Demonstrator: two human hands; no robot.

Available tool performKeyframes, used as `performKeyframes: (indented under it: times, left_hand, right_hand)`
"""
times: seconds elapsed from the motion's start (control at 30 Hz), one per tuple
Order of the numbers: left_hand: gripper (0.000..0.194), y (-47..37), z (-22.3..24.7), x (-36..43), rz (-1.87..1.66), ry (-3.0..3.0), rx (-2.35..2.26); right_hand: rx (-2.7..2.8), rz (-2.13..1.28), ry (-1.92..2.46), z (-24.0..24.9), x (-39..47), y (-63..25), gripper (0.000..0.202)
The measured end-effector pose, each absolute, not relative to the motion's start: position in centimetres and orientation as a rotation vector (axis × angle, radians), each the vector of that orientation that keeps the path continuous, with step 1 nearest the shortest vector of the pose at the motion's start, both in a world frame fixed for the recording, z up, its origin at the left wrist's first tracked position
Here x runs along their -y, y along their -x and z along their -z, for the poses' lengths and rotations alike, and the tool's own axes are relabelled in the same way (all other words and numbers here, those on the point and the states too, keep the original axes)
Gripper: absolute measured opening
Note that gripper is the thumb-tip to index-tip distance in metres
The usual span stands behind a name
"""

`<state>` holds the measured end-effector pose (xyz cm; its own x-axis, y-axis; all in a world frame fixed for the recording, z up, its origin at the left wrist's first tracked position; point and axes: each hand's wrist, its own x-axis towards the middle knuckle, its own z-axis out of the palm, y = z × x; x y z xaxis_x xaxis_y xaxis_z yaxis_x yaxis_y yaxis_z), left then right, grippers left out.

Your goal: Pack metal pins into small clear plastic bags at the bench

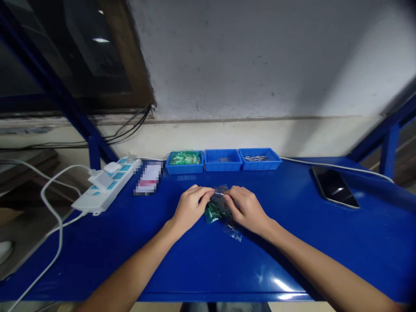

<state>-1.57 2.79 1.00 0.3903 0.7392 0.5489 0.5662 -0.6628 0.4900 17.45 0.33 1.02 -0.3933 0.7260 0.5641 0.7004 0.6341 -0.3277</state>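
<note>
A clear plastic bag with green pieces inside is pinched along its top edge by both hands, over the middle of the blue table. My left hand closes thumb against fingers on the bag's left corner. On the opposite corner my right hand has the same kind of pinch, and its curled fingers hide part of the bag. Green contents show through the plastic between the hands. A crumpled flap of clear plastic lies below, near the right hand; whether it belongs to the same bag I cannot tell.
Behind the hands stand three blue bins: the left bin holds green packets, the middle bin a few small bits, the right bin metal pieces. A white power strip with cables lies left, a phone right.
</note>
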Motion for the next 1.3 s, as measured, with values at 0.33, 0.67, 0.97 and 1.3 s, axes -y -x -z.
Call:
performKeyframes:
  times: [0.33,0.67,0.97,1.3]
  left_hand:
    - [0.019,1.4,-1.3,-2.5,-1.153,-2.477,-1.158]
    - [0.023,1.9,-1.6,-2.2,-1.206,-2.817,-1.053]
    - [0.024,1.5,-1.7,-1.5,-1.332,-2.908,-1.153]
    - [0.017,1.4,-2.0,-1.7,-1.256,-2.714,-1.108]
  right_hand:
    - [2.131,-0.048,1.143,-0.9,-0.1,-17.1,0.027]
    - [2.010,-0.110,1.088,-1.1,0.5,-16.5,0.032]
    - [2.021,0.109,1.034,-1.7,0.6,-16.8,0.030]
    - [1.947,-0.199,1.061,-1.6,0.5,-17.0,0.035]
